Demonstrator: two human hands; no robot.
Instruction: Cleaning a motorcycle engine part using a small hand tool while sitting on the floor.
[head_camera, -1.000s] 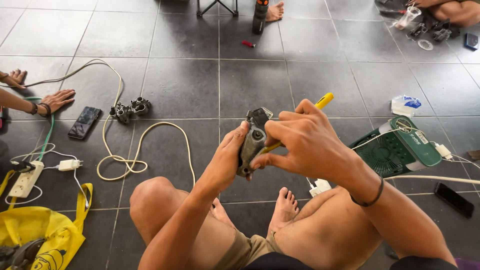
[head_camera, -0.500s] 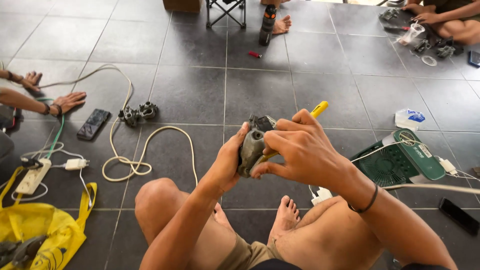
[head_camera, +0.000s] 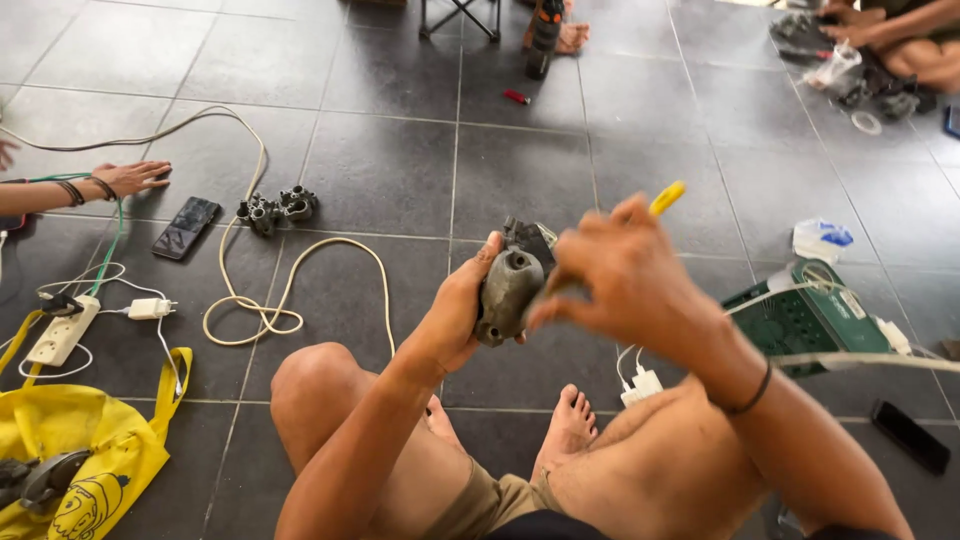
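I sit on a grey tiled floor with my knees up. My left hand (head_camera: 460, 310) grips a grey metal engine part (head_camera: 508, 288) held up in front of me. My right hand (head_camera: 625, 275) holds a yellow-handled tool (head_camera: 666, 198) whose tip goes down to the part; the tip is hidden behind my fingers. The right hand is motion-blurred.
A cream cable (head_camera: 270, 300) loops across the floor at left, by a black phone (head_camera: 186, 227) and a small dark metal part (head_camera: 275, 209). A yellow bag (head_camera: 90, 450) and a power strip (head_camera: 62, 330) lie at lower left. A green case (head_camera: 800, 320) sits to the right. Other people's hands (head_camera: 125, 178) are nearby.
My view has shifted slightly, and the part is now tilted so its rounded grey side faces me. My right hand has moved to the right of the part.
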